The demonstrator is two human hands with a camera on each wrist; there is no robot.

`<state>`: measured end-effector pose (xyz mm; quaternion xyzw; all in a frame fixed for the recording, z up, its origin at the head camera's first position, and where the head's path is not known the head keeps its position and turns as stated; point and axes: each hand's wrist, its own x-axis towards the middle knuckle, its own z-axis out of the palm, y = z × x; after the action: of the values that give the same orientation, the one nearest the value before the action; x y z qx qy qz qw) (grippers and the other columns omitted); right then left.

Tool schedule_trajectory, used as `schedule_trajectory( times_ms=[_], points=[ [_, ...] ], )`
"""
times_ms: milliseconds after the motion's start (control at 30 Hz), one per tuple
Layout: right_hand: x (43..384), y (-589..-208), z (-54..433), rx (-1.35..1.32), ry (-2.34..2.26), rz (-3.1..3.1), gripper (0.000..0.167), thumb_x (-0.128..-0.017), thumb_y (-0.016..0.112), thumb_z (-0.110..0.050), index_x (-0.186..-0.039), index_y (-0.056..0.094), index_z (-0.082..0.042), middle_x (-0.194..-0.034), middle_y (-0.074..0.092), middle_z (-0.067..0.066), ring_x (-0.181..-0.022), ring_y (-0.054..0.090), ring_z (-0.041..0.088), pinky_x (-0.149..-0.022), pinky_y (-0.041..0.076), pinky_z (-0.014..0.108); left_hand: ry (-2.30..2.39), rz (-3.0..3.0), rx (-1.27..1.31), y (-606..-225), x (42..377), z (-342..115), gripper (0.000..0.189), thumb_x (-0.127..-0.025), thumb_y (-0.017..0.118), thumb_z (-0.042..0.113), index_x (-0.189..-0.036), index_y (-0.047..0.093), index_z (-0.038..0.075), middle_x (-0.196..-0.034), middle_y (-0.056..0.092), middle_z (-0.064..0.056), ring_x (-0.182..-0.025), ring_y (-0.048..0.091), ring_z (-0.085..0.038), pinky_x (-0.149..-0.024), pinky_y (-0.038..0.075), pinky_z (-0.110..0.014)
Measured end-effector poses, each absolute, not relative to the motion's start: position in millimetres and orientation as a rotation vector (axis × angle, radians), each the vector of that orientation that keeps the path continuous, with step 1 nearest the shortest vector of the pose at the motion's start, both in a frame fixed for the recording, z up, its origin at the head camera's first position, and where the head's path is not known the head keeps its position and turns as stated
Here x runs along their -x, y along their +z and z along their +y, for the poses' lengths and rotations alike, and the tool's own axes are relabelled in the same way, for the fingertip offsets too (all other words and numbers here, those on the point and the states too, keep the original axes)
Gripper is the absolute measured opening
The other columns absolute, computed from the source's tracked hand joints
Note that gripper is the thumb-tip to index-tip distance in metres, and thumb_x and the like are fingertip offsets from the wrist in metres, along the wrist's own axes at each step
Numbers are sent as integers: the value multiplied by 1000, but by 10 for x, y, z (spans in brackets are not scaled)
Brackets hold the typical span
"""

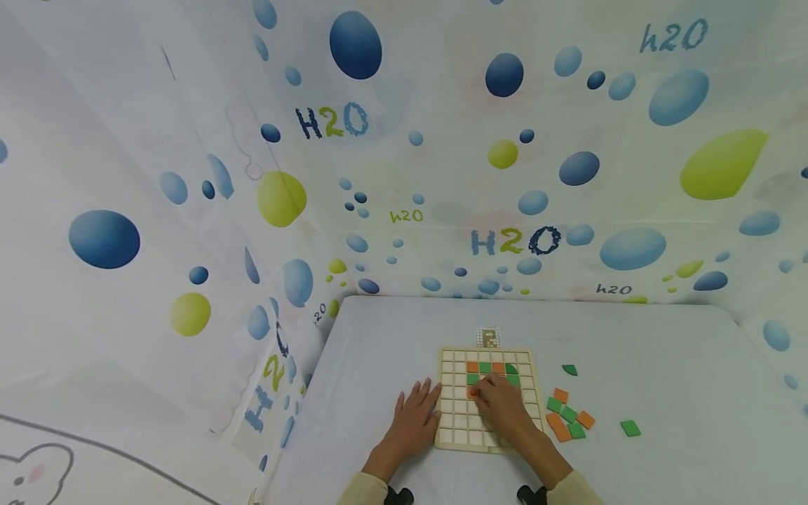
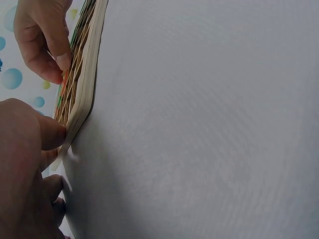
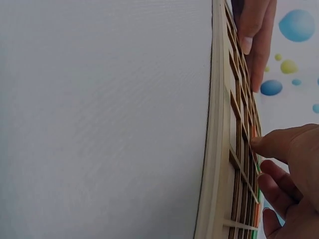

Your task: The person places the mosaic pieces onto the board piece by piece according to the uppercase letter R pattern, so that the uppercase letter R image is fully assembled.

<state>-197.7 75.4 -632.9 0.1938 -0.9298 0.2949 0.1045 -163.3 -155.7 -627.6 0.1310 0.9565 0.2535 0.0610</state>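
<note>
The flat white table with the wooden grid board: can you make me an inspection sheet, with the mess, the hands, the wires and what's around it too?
Surface: flat white table, with the board on it.
Job's things: pale wooden grid board; orange and green square tiles in some cells; small patterned card behind it; loose orange and green tiles to its right, with a green diamond-shaped tile lying apart.
Clutter: nothing seen.
Hands: bare left hand touches the board's left edge, fingers outstretched; bare right hand has its fingertips at an orange tile; pinching or not, unclear.
Cables: nothing seen.
Surroundings: white backdrop printed with blue and yellow-green drops and "H2O".
</note>
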Motion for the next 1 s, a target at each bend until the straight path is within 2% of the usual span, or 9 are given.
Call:
schedule_trajectory(
  times_ms=[233, 333, 500, 633, 833, 1000],
  points=[
    [1897, -6345, 1055, -494, 929, -2721, 17, -89, 84, -9, -103, 77, -16, -104, 68, -2, -97, 66, 23, -78, 47, 48, 764, 2899, -397, -6277, 1628, -1542, 55, -110, 48, 27, -163, 41, 14, -170, 36, -14, -159, 29, -40, -124, 18, -70],
    [1869, -6325, 1231, -406, 944, -2761, 18, -90, 83, -10, -105, 77, -14, -106, 67, 1, -98, 64, 25, -78, 51, 46, 767, 2902, -404, -6308, 1636, -1545, 55, -111, 47, 27, -163, 41, 13, -170, 36, -15, -158, 29, -41, -124, 18, -71],
    [1820, -6257, 1587, -228, 946, -2881, 24, -93, 79, -15, -115, 75, -9, -116, 68, 13, -108, 64, 37, -84, 52, 57, 778, 2902, -390, -6348, 1653, -1546, 54, -111, 46, 27, -164, 41, 14, -171, 35, -14, -159, 28, -41, -125, 17, -70],
    [1738, -6196, 1897, -97, 945, -2945, 33, -94, 77, -19, -124, 71, -6, -124, 66, 21, -115, 61, 44, -82, 48, 61, 808, 2908, -403, -6358, 1645, -1539, 54, -111, 46, 26, -163, 42, 13, -170, 35, -15, -159, 28, -42, -123, 17, -72],
    [1628, -6198, 2299, 64, 913, -2983, 36, -97, 74, -20, -126, 68, 0, -124, 63, 29, -107, 61, 45, -74, 47, 56, 827, 2917, -427, -6317, 1627, -1535, 53, -110, 47, 25, -161, 44, 11, -168, 38, -19, -156, 31, -46, -121, 18, -75],
    [1616, -6211, 2427, 174, 895, -3036, 36, -98, 73, -22, -125, 66, 1, -120, 63, 28, -109, 59, 47, -79, 46, 61, 776, 2924, -410, -6278, 1627, -1534, 53, -110, 47, 24, -161, 44, 11, -168, 39, -17, -157, 32, -43, -123, 20, -71]
  ],
)
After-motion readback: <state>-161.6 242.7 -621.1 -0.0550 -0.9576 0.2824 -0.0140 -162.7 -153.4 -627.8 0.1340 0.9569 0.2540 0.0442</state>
